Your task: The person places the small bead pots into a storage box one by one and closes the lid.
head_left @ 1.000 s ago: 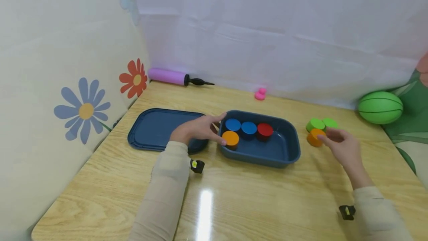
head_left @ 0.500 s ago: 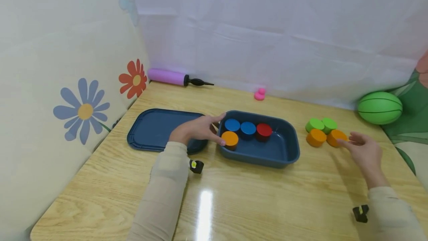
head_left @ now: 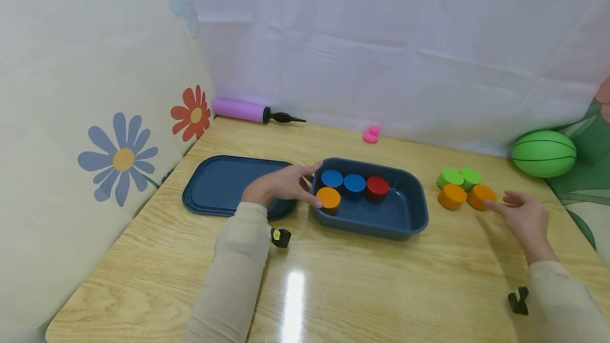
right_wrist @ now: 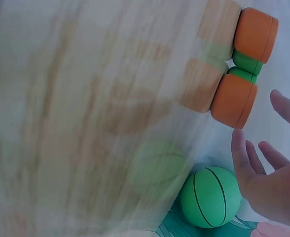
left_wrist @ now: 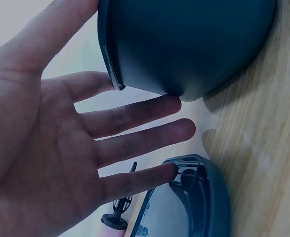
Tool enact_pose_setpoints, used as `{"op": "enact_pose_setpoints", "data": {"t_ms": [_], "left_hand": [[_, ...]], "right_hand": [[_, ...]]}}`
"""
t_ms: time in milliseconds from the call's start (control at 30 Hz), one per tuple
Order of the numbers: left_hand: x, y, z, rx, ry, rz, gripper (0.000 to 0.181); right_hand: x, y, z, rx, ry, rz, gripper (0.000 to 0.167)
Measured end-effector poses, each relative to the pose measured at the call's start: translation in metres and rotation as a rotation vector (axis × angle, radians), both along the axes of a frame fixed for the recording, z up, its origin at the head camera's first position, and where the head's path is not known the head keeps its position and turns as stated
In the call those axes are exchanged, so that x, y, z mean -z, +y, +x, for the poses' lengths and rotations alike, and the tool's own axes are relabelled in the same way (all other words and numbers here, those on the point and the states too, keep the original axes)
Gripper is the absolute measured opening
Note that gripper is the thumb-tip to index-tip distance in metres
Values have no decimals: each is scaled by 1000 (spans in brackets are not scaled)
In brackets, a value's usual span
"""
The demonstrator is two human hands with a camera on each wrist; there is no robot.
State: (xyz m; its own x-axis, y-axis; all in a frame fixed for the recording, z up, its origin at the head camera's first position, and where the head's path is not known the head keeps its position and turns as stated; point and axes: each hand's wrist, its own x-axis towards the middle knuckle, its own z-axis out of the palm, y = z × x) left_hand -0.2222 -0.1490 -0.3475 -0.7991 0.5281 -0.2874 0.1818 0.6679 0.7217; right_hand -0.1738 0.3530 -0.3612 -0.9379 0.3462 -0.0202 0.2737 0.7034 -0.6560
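My left hand (head_left: 283, 181) rests against the left end of a dark blue rectangular box (head_left: 405, 233), its fingers spread and mostly straight, as the left wrist view shows. Inside the box stand two blue round tubs (head_left: 354, 184), a red one (head_left: 377, 188) and an orange one (head_left: 329, 200). My right hand (head_left: 524, 221) hovers with parted fingers just right of an orange tub (head_left: 482, 197) and holds nothing. Another orange tub (head_left: 452, 197) sits beside it, with two green tubs (head_left: 450, 178) behind. In the right wrist view a fingertip is close to the nearer orange tub (right_wrist: 233, 100); contact is unclear.
A dark blue lid (head_left: 224, 179) lies left of the box, partly under my left forearm. Along the back are a purple hand pump (head_left: 240, 110) and a small pink toy (head_left: 371, 134). A green ball (head_left: 544, 153) sits at the far right, against the cloth wall.
My right hand has moved right, off the first orange tub, uncovering the second one, and then slightly farther right. My left hand, the box and its tubs stay put.
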Motion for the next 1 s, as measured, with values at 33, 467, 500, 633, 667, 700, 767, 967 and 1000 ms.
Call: {"op": "enact_pose_setpoints", "data": {"t_ms": [33,467,500,633,667,700,767,967,1000], "left_hand": [[0,0,0,0,0,0,109],[1,-1,0,-8,-3,7,110],[1,-1,0,-7,-2,7,110],[1,-1,0,-8,0,10,109],[2,-1,0,-9,0,10,109],[2,-1,0,-10,1,9,109],[2,-1,1,-12,1,8,108],[2,-1,2,-14,-1,7,109],[2,-1,2,-15,-1,7,109]], "right_hand": [[0,0,-1,-5,-4,-1,78],[7,-2,-15,-40,-27,-11,74],[7,-2,-16,-41,-31,-13,74],[7,-2,-18,-44,-42,-38,76],[7,-2,-18,-45,-44,-44,77],[7,-3,-18,-45,-46,-53,77],[7,-3,-19,-43,-46,-49,77],[7,-3,-21,-29,-64,5,72],[7,-3,-21,-26,-68,11,71]]}}
